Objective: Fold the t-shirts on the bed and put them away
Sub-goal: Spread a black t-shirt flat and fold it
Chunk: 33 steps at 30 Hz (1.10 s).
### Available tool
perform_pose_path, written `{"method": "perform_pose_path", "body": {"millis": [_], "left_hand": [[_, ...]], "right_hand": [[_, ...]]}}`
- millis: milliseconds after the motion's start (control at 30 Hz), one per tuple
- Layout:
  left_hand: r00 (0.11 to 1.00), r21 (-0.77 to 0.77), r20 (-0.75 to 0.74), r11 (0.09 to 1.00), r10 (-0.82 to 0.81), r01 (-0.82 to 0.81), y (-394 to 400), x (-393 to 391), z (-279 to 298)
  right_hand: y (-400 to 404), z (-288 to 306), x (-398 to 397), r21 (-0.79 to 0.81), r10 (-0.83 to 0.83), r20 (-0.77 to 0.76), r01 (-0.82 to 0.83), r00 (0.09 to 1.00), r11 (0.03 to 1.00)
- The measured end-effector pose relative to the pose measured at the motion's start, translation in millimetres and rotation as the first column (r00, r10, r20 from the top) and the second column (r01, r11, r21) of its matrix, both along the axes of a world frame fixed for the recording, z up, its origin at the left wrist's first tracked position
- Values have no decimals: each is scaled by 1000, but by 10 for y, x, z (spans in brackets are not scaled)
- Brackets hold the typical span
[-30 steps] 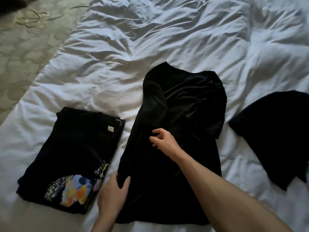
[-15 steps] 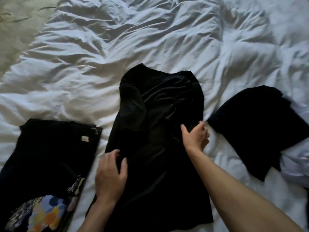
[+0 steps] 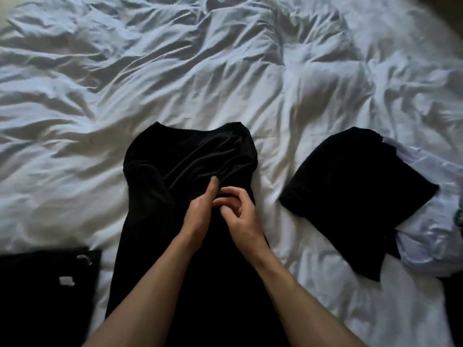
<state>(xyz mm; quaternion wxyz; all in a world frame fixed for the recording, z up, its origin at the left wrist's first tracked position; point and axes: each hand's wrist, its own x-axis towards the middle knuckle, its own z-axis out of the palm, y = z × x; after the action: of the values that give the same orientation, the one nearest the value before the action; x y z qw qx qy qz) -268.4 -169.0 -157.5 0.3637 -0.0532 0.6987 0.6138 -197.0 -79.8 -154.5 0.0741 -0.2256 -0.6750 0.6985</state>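
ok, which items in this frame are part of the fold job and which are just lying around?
Part of the job:
- black t-shirt in the middle, both sides folded in
- left hand and right hand on it
- folded dark shirt at lower left
- dark garment at right

Just lying about:
- white duvet
- pale fabric at the right edge

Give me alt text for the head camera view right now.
Both hands, left hand and right hand, meet on a black t-shirt lying lengthwise on a rumpled white bed; a folded shirt lies left, another dark shirt right.
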Motion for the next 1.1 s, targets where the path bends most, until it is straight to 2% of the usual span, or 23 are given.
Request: {"method": "perform_pose_path", "body": {"millis": [67,133,167,200,267,300,333,367,433,467,533,600,633,700,767,800,833,867,900,933,1000,1033,1100], "left_hand": [[995,-9,-52,997,-81,81,-57,-15,-36],[998,4,-69,1000,-4,4,-77,-103,-77],[996,19,-28,996,84,-84,-77,-168,-94],[979,54,61,979,194,-198,-84,-243,-107],[882,157,283,889,378,-431,-106,-391,-105],[822,201,365,825,437,-528,-115,-453,-100],[773,218,418,773,478,-596,-128,-502,-109],[761,208,423,764,492,-610,-152,-537,-133],[810,103,326,833,488,-544,-238,-552,-238],[838,18,258,865,481,-502,-291,-548,-298],[910,-153,118,913,397,-378,-400,-541,-367],[982,-307,-89,934,165,-185,-471,-528,-368],[972,-360,-231,926,28,-113,-479,-524,-323],[849,-358,-525,920,-58,-158,-478,-570,-206],[664,-331,-748,864,5,-379,-513,-774,-163],[617,-361,-787,799,16,-482,-565,-957,-192],[628,-412,-777,727,34,-549,-621,-1145,-223],[692,-471,-718,686,65,-554,-675,-1340,-281],[769,-504,-631,699,104,-508,-707,-1513,-315],[835,-488,-530,750,152,-446,-706,-1670,-334],[918,-404,-354,856,178,-322,-652,-1927,-367],[937,-395,-318,879,142,-267,-618,-2033,-373],[936,-410,-338,879,102,-244,-556,-2192,-369]], "right_hand": [[86,-12,-42,-215,64,8,-61,998,975],[171,-37,-72,-243,47,76,-27,996,970],[227,-68,-100,-143,-51,128,69,991,987],[303,-115,-138,34,-199,166,196,966,980],[510,-214,-264,370,-439,204,347,875,862],[597,-253,-346,435,-448,255,312,857,845],[660,-300,-437,421,-386,352,224,853,879],[699,-324,-518,349,-292,439,138,850,927],[718,-379,-608,164,-114,508,34,854,986],[718,-379,-617,159,-97,489,21,867,987],[737,-344,-588,284,-199,415,82,888,955],[817,-338,-500,424,-343,343,181,874,887],[839,-330,-460,454,-366,326,196,872,869],[865,-340,-457,425,-375,359,208,855,881],[930,-328,-589,339,-410,371,290,833,895],[978,-306,-698,312,-408,361,304,839,900],[1035,-307,-843,295,-390,351,295,851,909],[1091,-297,-1003,285,-357,351,264,866,921],[1147,-306,-1174,281,-324,356,230,876,932],[1184,-323,-1362,268,-292,373,199,881,943],[1226,-360,-1674,211,-228,382,155,896,965],[1248,-391,-1812,166,-206,363,154,909,974],[1269,-449,-1968,101,-187,281,164,941,981]]}}
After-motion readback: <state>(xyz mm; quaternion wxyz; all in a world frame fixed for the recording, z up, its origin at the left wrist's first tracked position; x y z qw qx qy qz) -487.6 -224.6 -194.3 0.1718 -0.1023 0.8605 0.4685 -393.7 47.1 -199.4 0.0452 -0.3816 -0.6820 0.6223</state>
